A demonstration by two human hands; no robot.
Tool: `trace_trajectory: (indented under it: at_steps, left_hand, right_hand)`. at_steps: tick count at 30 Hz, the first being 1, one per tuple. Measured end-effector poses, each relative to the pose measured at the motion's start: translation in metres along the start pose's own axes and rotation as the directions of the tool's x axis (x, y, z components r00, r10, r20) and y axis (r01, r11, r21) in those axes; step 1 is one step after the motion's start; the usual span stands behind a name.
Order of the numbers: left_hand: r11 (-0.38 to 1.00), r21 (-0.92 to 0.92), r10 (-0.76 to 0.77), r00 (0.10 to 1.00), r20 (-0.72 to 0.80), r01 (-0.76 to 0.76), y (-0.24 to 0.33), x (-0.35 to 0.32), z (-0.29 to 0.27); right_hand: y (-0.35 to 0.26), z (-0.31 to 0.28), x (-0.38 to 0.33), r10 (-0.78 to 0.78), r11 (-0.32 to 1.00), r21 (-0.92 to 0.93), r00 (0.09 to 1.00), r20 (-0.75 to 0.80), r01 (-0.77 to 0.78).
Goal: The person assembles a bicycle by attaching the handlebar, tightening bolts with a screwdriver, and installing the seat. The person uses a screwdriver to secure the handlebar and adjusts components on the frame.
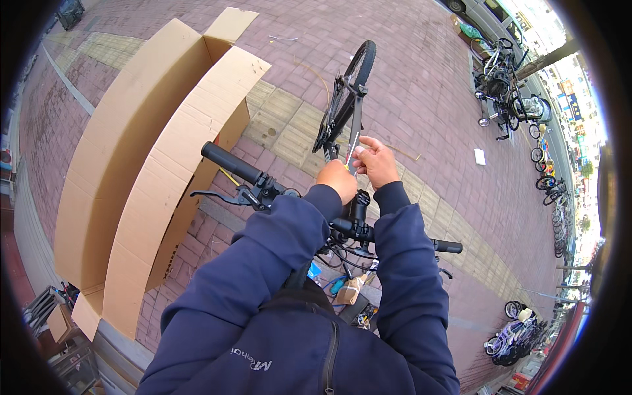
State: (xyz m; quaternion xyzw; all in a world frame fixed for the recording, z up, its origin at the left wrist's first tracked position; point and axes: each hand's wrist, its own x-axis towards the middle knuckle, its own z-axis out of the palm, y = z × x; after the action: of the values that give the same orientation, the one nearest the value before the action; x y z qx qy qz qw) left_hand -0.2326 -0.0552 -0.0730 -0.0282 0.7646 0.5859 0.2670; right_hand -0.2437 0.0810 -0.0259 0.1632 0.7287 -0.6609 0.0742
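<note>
The bicycle (342,108) is black, with a straight handlebar (232,164) and thin front wheel. The left hand (337,180) is closed near the stem; the right hand (376,160) pinches a slim tool (354,146).

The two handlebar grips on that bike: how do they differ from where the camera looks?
The left grip shows its full length and looks thick; the right grip shows only a short end past the sleeve. The left grip sits higher in the picture, the right grip lower. A brake lever shows plainly under the left one; the right one's is barely seen. Both are black, and neither is held.
</note>
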Motion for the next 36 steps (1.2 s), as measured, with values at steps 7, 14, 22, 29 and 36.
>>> trace_trajectory:
  at_steps: [7,14,22,29,36]
  left_hand:
    - [0.994,0.096,-0.043,0.999,-0.006,0.044,0.008,-0.003,-0.001]
    - [0.976,0.209,-0.091,0.99,0.11,0.067,0.004,0.005,-0.001]
    - [0.98,0.198,0.0,0.993,0.119,-0.024,0.001,0.005,-0.006]
    - [0.94,0.329,-0.163,0.964,0.21,0.088,0.041,-0.02,-0.029]
    - [0.974,0.13,-0.21,0.954,0.215,0.185,0.042,-0.024,-0.031]
  right_hand:
    - [0.003,0.0,-0.001,0.028,0.999,-0.034,0.998,0.059,-0.026]
    - [0.024,0.004,0.01,0.188,0.975,-0.164,0.944,0.271,-0.148]
    - [0.015,0.01,0.017,0.251,0.902,0.277,0.924,0.287,-0.331]
    - [0.002,0.01,0.022,0.204,0.849,0.42,0.932,0.3,-0.321]
    - [-0.004,0.019,0.019,0.071,0.92,0.369,0.981,0.179,-0.133]
